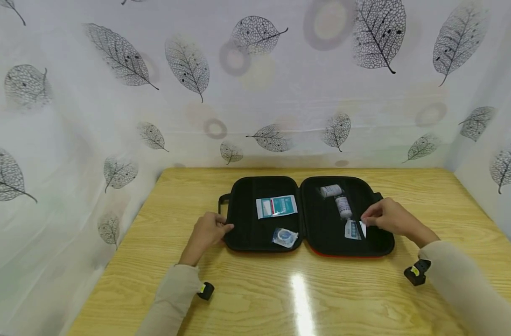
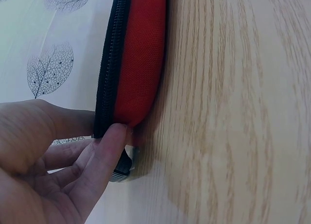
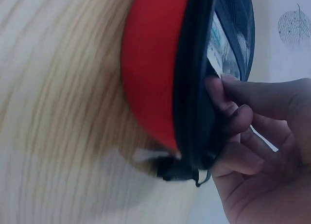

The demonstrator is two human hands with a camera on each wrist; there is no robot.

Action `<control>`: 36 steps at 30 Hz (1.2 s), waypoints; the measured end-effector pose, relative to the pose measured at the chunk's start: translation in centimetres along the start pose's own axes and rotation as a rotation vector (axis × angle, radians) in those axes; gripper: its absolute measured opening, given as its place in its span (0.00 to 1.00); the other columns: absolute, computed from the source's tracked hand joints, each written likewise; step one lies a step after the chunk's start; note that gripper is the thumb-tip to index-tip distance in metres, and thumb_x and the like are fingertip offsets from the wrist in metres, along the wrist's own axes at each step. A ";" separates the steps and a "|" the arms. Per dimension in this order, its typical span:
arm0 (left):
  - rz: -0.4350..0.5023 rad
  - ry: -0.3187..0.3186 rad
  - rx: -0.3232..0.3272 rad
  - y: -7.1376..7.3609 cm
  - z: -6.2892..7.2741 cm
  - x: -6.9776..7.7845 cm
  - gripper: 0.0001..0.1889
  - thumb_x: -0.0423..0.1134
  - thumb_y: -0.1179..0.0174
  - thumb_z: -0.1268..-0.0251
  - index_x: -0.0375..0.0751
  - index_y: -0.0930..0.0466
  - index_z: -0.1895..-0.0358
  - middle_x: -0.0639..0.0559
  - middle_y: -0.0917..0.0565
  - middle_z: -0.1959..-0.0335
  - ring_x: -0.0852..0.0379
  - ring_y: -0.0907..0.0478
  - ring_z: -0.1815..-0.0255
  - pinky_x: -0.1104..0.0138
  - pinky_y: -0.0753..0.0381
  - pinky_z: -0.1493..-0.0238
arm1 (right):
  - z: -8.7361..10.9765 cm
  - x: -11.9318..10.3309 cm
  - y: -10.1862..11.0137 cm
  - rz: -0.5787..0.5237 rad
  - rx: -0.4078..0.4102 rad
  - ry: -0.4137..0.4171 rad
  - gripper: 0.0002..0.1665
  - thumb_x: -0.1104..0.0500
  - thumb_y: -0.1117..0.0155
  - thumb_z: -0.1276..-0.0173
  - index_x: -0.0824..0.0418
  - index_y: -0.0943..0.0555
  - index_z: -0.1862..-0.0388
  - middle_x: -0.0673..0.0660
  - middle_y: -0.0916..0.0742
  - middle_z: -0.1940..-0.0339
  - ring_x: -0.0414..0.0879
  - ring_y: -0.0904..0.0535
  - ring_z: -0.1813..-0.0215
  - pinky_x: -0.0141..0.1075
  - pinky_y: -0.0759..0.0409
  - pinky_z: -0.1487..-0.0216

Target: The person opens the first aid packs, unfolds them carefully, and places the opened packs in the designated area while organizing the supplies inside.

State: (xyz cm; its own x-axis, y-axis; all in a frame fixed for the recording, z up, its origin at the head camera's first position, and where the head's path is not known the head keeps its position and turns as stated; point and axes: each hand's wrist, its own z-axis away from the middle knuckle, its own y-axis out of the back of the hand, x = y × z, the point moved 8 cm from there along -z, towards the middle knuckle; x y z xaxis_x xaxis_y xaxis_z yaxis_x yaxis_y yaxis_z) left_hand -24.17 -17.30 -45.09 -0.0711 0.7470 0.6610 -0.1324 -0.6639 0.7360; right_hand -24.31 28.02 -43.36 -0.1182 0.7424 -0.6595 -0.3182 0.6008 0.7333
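A black case [image 1: 240, 235] with red outer fabric [image 2: 142, 54] lies unfolded on the table. My left hand [image 1: 209, 231] grips the rim of its left half, thumb and fingers at the zip edge [image 2: 111, 63] in the left wrist view. Over the right half, my right hand [image 1: 387, 217] pinches the edge of a small white-and-blue packet [image 1: 352, 229], which lies partly under a dark strap. Two white bottles, one upper [image 1: 331, 190] and one lower [image 1: 343, 206], lie beside that packet. The left half holds a teal-and-white packet [image 1: 276, 206] and a clear-wrapped white item [image 1: 285, 237].
The wooden table [image 1: 255, 289] carries the case near its middle. A black carry handle [image 1: 223, 200] sticks out at the case's left side. Behind and beside the table hangs a white curtain [image 1: 276, 93] with leaf prints.
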 end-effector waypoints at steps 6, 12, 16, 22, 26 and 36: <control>0.004 -0.008 -0.002 0.1 0.1 0.1 0.19 0.38 0.32 0.33 0.26 0.17 0.47 0.45 0.12 0.67 0.57 0.15 0.75 0.57 0.13 0.60 | -0.4 -0.2 -0.9 -0.045 -0.010 -0.040 0.07 0.67 0.36 0.30 0.71 0.14 0.59 0.56 0.11 0.67 0.46 0.22 0.68 0.35 0.22 0.72; -0.002 -0.007 -0.003 0.2 0.2 0.1 0.19 0.39 0.32 0.33 0.26 0.17 0.46 0.46 0.12 0.67 0.58 0.16 0.76 0.57 0.14 0.60 | -0.4 -0.2 -1.1 -0.074 -0.030 -0.038 0.10 0.67 0.37 0.29 0.75 0.16 0.56 0.60 0.11 0.64 0.47 0.19 0.67 0.36 0.20 0.71; -0.014 -0.010 -0.003 0.1 0.1 0.1 0.19 0.39 0.32 0.32 0.27 0.16 0.46 0.47 0.12 0.66 0.58 0.15 0.73 0.57 0.14 0.59 | -0.2 -0.3 -0.5 -0.073 -0.024 -0.039 0.10 0.67 0.37 0.29 0.74 0.15 0.56 0.59 0.10 0.63 0.47 0.18 0.66 0.36 0.19 0.71; -0.026 -0.004 -0.007 0.2 0.1 0.2 0.19 0.39 0.34 0.30 0.27 0.17 0.44 0.46 0.12 0.65 0.57 0.15 0.70 0.56 0.14 0.57 | 0.1 0.3 1.7 -0.058 0.033 -0.057 0.14 0.62 0.37 0.26 0.74 0.16 0.52 0.58 0.11 0.62 0.48 0.20 0.68 0.38 0.21 0.73; -0.022 -0.005 -0.005 0.3 0.1 0.3 0.19 0.38 0.35 0.30 0.27 0.17 0.44 0.46 0.13 0.65 0.58 0.16 0.72 0.56 0.14 0.57 | 0.3 1.1 2.6 -0.057 0.060 -0.082 0.18 0.59 0.36 0.26 0.74 0.17 0.50 0.58 0.12 0.63 0.48 0.19 0.68 0.39 0.18 0.71; -0.114 -0.047 0.008 0.8 -0.1 0.8 0.17 0.42 0.31 0.33 0.31 0.13 0.50 0.49 0.12 0.68 0.58 0.16 0.72 0.58 0.14 0.61 | 1.5 3.4 3.3 -0.106 0.183 -0.152 0.19 0.58 0.36 0.26 0.78 0.19 0.53 0.57 0.13 0.68 0.50 0.19 0.69 0.39 0.15 0.68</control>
State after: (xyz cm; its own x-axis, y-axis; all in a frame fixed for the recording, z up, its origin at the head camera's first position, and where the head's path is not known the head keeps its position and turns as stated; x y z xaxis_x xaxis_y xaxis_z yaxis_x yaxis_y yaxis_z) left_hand -24.43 -17.22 -43.95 -0.0099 0.8152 0.5792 -0.1289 -0.5754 0.8077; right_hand -24.35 32.96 -42.97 0.0541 0.7005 -0.7116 -0.1444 0.7106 0.6886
